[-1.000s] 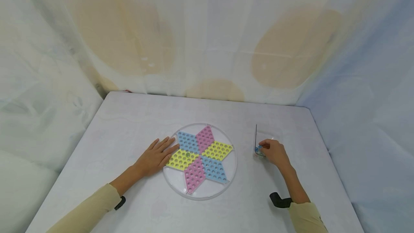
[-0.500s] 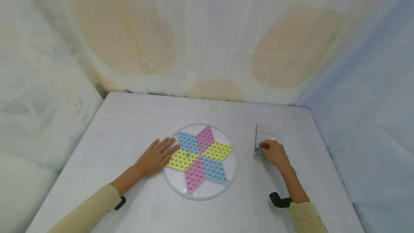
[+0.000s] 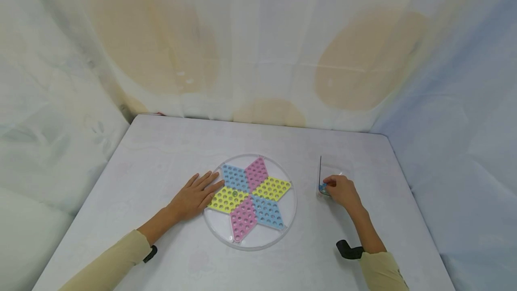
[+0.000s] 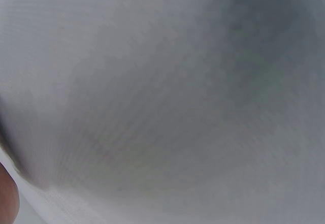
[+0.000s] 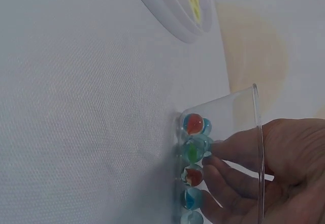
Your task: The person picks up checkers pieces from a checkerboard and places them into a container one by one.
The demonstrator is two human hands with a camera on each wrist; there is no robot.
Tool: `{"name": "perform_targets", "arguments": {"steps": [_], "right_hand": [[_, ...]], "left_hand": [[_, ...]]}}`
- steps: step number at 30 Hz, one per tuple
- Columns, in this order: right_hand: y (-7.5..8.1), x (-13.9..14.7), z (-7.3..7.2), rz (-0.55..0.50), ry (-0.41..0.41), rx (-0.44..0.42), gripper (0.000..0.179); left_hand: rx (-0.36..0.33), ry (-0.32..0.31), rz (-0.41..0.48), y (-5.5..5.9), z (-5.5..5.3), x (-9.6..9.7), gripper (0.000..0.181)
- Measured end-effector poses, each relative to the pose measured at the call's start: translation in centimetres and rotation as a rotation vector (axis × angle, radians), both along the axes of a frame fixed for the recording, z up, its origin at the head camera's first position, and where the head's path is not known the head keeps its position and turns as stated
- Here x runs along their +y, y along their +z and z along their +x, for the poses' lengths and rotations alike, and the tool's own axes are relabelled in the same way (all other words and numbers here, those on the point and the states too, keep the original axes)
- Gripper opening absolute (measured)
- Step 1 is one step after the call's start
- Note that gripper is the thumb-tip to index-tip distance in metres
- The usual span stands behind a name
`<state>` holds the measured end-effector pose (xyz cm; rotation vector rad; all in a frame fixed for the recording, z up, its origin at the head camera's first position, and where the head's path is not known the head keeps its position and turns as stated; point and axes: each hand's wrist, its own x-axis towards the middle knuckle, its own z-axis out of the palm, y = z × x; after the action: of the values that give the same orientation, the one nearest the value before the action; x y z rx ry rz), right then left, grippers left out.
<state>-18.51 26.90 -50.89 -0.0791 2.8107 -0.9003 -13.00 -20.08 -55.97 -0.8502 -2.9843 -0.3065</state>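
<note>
My left hand [image 3: 193,197] lies with its fingers straight and spread on the left edge of a round Chinese checkers board [image 3: 250,247]. A single marble [image 3: 234,194] sits in a hole of the board's left yellow section. On the right, my right hand [image 3: 344,190] reaches into a clear plastic box [image 5: 223,104] that stands on the table. There, its thumb and fingertips pinch a clear marble with green inside [image 5: 194,152]. More marbles line the box's bottom, among them a red and white marble [image 5: 193,123] and a blue one [image 5: 191,198].
A pale cloth covers the table [image 3: 282,266]. Patterned curtains [image 3: 266,48] hang behind it and on both sides. A black strap piece [image 3: 349,250] juts from the right wrist. Only cloth and a bit of skin show in the left wrist view.
The right fingers shift slightly among the marbles in the box. The left hand and the board stay where they were.
</note>
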Motion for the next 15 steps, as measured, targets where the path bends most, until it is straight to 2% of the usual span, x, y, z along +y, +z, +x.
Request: {"name": "perform_targets", "arguments": {"steps": [15], "right_hand": [[0.24,-0.09,-0.05,0.012,-0.011,-0.02,0.024]], "left_hand": [[-0.006,-0.004,0.015,0.21,0.02,0.01,0.051]]}}
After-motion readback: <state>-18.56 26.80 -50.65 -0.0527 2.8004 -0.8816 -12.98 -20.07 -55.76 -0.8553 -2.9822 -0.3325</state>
